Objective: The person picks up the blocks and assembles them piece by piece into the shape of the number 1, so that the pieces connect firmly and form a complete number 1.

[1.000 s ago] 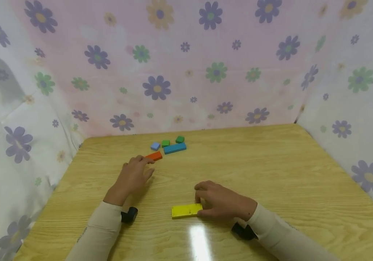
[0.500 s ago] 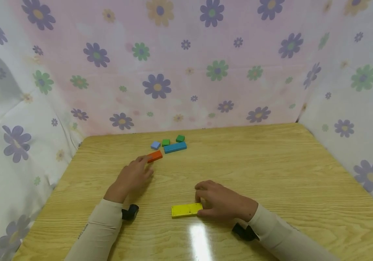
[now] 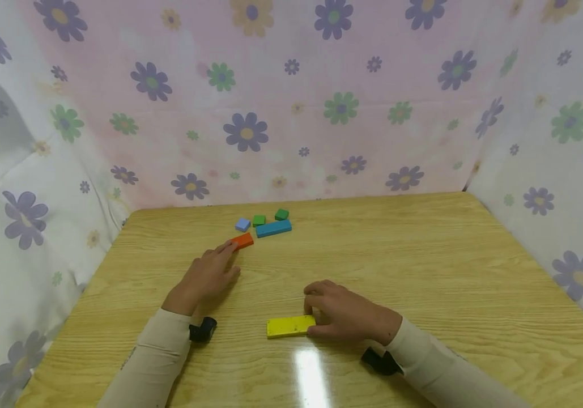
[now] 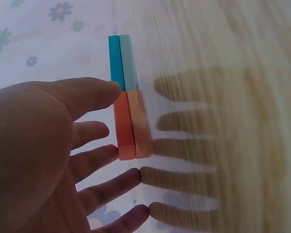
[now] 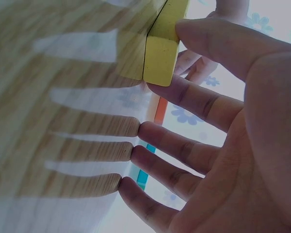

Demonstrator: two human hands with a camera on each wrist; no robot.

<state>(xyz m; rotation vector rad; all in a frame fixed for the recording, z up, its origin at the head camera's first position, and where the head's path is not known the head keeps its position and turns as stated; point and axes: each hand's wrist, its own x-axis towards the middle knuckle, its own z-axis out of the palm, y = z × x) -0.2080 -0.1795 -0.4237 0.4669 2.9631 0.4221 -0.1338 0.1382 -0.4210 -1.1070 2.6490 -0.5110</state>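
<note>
My left hand (image 3: 203,283) reaches to the left part of the table, its fingers loosely extended. Its fingertips are at the near left end of a red block (image 3: 243,241), with the thumb apart from the block in the head view. The left wrist view shows the fingers spread beside this red block (image 4: 123,119). A yellow rectangular block (image 3: 287,326) lies flat near the front. My right hand (image 3: 346,313) pinches the right end of it between thumb and index finger. In the right wrist view the other fingertips rest on the table beyond the yellow block (image 5: 161,60).
Behind the red block lies a long blue block (image 3: 273,228). Close by are a small light-blue block (image 3: 242,224) and two small green blocks, one left (image 3: 259,220) and one right (image 3: 282,214). Flowered cloth (image 3: 301,113) surrounds the wooden table (image 3: 398,249) at back and sides.
My left fingers have come down onto the left end of the red block, and more of its top now shows. The right hand and the yellow block keep their place.
</note>
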